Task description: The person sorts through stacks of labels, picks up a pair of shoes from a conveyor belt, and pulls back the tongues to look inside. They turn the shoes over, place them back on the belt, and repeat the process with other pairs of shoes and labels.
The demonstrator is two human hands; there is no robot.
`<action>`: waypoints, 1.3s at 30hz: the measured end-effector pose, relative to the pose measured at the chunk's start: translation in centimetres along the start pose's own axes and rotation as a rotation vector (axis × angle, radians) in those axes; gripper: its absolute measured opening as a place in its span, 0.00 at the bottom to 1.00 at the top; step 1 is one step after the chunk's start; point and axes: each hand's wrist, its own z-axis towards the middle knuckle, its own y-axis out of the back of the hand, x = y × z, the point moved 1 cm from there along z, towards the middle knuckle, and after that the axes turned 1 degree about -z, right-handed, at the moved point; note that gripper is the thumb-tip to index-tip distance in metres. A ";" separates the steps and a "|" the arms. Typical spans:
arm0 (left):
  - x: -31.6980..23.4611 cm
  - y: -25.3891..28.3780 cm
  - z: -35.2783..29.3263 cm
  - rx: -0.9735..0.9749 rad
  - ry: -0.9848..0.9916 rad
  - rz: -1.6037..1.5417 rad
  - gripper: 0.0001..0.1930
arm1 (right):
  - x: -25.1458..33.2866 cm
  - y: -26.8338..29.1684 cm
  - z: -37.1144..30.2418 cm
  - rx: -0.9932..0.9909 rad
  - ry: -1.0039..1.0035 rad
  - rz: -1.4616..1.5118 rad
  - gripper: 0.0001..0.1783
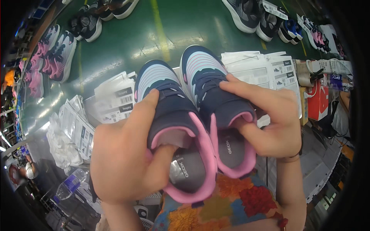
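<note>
Two navy sneakers with pink linings and pale striped toes are held up side by side, toes pointing away from me. My left hand (129, 154) grips the left sneaker (169, 100), its thumb inside the opening and a finger along the upper. My right hand (268, 119) holds the right sneaker (208, 84) the same way, with fingertips near the elastic laces and the thumb under the tongue. Grey insoles show in both shoes. A piece of pale paper or film (173, 138) appears under the left tongue. The other fingers of my hands are partly hidden.
Beyond the shoes runs a green work surface (192, 25) with yellow lines. Pairs of dark sneakers (243, 15) and pink-navy sneakers (61, 54) stand on it. Printed label sheets (262, 73) lie in stacks on both sides. A water bottle (71, 184) is at lower left, a red box (319, 102) at right.
</note>
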 end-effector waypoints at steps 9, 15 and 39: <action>-0.5 2.0 -2.2 -0.559 -0.063 -0.562 0.27 | 1.5 1.8 -0.9 -0.461 0.153 0.241 0.28; 0.5 -2.8 7.9 -0.737 0.144 -0.976 0.22 | -5.4 -4.3 -4.0 -0.215 -0.281 0.859 0.26; 14.0 0.0 3.8 -0.181 -0.038 0.096 0.12 | -4.3 -11.3 10.0 -0.083 0.182 -0.181 0.18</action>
